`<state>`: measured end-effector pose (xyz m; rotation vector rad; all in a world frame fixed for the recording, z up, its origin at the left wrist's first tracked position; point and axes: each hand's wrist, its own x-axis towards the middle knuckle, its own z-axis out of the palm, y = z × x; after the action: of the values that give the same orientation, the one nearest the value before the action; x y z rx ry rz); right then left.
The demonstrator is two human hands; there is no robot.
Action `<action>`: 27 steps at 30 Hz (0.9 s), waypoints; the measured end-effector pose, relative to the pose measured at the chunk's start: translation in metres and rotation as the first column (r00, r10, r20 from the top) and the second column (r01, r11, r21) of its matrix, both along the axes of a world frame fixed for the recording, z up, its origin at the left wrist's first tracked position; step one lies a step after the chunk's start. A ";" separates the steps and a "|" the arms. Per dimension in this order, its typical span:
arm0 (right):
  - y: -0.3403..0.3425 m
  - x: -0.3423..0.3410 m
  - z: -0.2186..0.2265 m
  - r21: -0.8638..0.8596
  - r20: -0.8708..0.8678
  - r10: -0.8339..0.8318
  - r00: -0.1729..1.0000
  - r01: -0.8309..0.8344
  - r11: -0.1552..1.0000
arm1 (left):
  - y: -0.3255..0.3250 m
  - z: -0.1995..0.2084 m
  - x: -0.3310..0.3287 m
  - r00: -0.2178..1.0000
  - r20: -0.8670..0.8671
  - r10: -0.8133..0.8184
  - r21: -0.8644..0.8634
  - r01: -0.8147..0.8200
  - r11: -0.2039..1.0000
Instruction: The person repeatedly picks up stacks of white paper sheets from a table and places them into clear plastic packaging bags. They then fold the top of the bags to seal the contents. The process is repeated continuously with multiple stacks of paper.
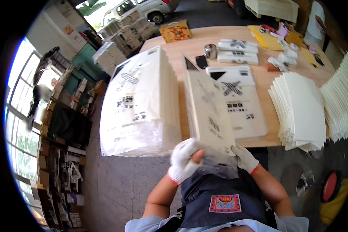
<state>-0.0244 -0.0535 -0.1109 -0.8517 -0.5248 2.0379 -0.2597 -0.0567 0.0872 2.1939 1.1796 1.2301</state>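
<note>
I hold a printed clear plastic bag with a cream paper pad [212,110] in it, tilted up over the table's near edge. My left hand [185,159], in a white glove with a red cuff, is closed at the bag's near left corner, its bare thumb showing. My right hand [244,157], gloved alike, grips the near right edge, fingers partly hidden behind it. Loose plastic hangs crumpled between the hands. Under and right of the pad lies a pile of flat printed bags [245,116]. To the left stands a tall stack of bagged paper pads [137,92].
Fanned stacks of white paper [301,108] and cream paper [342,100] lie at the right. Toward the back are rolled bags [237,58], a tape roll [210,51], a black phone [201,62] and an orange box [175,31]. A round red-topped stool [331,186] stands at lower right.
</note>
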 end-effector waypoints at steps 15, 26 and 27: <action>0.125 -0.162 0.200 0.408 0.616 0.157 0.772 -0.484 0.774 | 0.009 -0.051 -0.255 0.572 0.379 0.727 -0.069 -0.766 0.639; -0.020 -0.014 0.015 -0.105 0.599 0.435 0.672 -0.472 0.875 | 0.003 -0.220 0.021 0.997 0.018 0.075 -0.361 -0.063 0.930; -0.030 -0.003 0.013 -0.112 0.603 0.401 0.690 -0.425 0.898 | 0.018 -0.216 0.041 0.995 -0.096 0.027 -0.339 -0.058 0.939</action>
<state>-0.0277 -0.0832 -0.0978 -1.5019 -1.2126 2.1022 -0.2186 -0.0392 -0.1293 1.9887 1.3676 0.8700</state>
